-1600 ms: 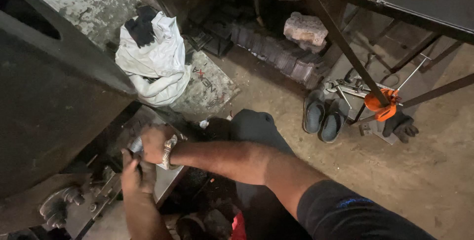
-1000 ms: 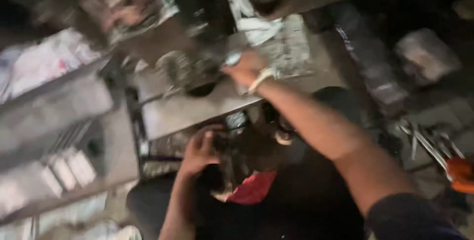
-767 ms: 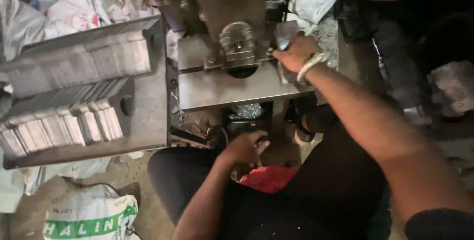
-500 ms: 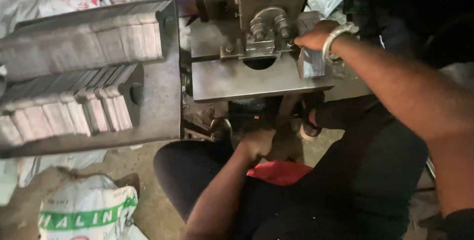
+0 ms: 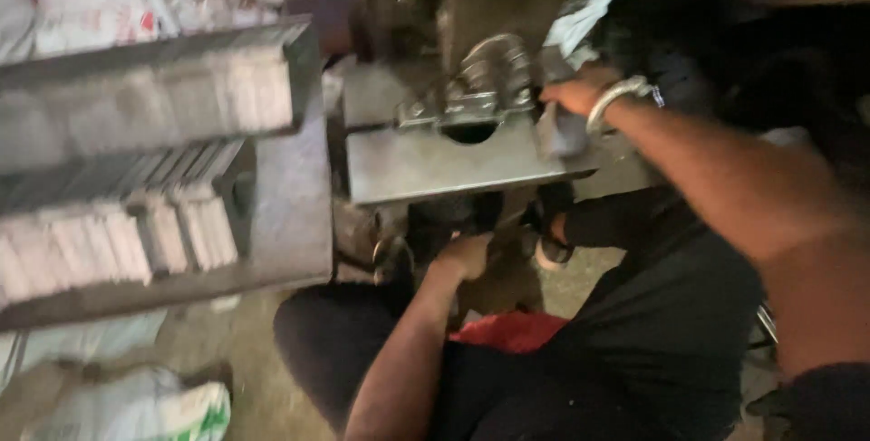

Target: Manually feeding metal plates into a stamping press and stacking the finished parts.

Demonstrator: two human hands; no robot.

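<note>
I sit facing a grey metal press machine (image 5: 426,164) with a flat steel plate and a round die hole (image 5: 471,133). My right hand (image 5: 569,96), with a metal bangle on the wrist, rests on a small grey metal block (image 5: 560,133) at the plate's right edge; the grip is blurred. My left hand (image 5: 464,255) reaches under the plate into the dark space below, fingers curled around something I cannot make out. A red cloth (image 5: 507,330) lies on my lap.
A big grey metal tray (image 5: 281,214) with rows of pale flat pieces (image 5: 109,232) stands at the left. White sacks (image 5: 136,405) lie on the floor at lower left, more white bags (image 5: 100,6) behind the tray. A dark machine frame fills the upper right.
The view swung from the floor and sandals on to the press and closed in. My right hand stayed at the plate's right edge; my left hand rose from my lap to under the plate.
</note>
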